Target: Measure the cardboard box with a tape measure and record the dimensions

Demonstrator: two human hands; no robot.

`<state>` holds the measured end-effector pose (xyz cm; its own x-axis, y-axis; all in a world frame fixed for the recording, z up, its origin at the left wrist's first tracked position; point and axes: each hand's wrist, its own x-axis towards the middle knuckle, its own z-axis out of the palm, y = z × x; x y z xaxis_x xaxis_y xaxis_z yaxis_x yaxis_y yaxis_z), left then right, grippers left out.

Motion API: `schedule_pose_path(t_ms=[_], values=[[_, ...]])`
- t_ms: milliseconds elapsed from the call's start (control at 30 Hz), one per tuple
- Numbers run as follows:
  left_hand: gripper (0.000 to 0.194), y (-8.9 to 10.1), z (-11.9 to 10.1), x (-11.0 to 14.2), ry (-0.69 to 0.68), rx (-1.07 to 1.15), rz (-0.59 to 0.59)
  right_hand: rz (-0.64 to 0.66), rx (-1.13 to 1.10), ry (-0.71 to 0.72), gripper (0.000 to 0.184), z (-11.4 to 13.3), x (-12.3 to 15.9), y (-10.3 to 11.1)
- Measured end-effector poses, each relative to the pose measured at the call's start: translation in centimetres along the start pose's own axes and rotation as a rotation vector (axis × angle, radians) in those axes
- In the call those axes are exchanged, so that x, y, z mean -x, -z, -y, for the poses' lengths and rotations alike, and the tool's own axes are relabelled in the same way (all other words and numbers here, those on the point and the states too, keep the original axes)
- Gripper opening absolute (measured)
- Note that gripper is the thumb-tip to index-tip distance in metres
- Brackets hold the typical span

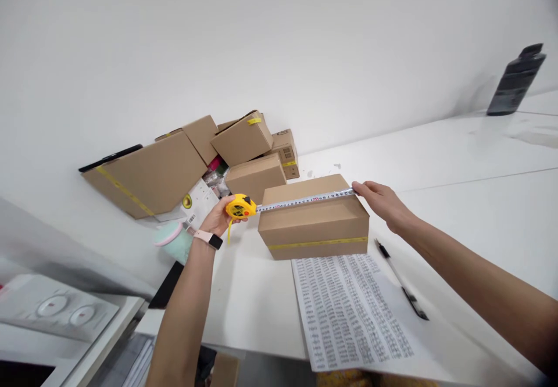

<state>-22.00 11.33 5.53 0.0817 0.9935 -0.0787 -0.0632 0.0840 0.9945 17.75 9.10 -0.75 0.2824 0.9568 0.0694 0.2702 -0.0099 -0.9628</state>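
My left hand (218,215) is closed around a yellow tape measure (241,206), just left of a cardboard box (318,224). The silver blade (305,201) runs out of the case and lies along the box's top, its numbers facing up. At the far right edge of the box, my right hand (383,201) pinches the blade's end between thumb and fingers. A yellow tape strip crosses the front side of the box. Below my left hand dangles a yellow strap from the case.
Several cardboard boxes (170,166) are piled against the wall. A printed sheet (349,311) lies in front of the box, with a pen (401,279) to its right. A mint-green cup (174,242) stands left; a dark bottle (515,82) stands at the far right.
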Motion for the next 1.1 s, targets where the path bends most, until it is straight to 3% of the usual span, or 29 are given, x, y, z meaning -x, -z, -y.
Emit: schedule_pose_path(t_ms=[200, 467, 800, 1100], values=[[0.039, 1.4, -0.4, -1.9, 0.001, -0.020, -0.025, -0.025, 0.053, 0.049, 0.036, -1.6, -1.0, 0.2], [0.044, 2.8, 2.0, -1.7, 0.042, -0.010, -0.025, 0.053, 0.152, -0.015, 0.044, -2.3, -2.0, -0.4], [0.050, 0.3, 2.8, -2.3, 0.088, -0.031, 0.118, 0.062, 0.123, -0.075, 0.047, -2.9, -2.5, -0.1], [0.059, 0.6, 3.5, -1.7, 0.089, -0.045, 0.182, 0.113, 0.054, -0.166, 0.043, -2.6, -2.8, 0.3]])
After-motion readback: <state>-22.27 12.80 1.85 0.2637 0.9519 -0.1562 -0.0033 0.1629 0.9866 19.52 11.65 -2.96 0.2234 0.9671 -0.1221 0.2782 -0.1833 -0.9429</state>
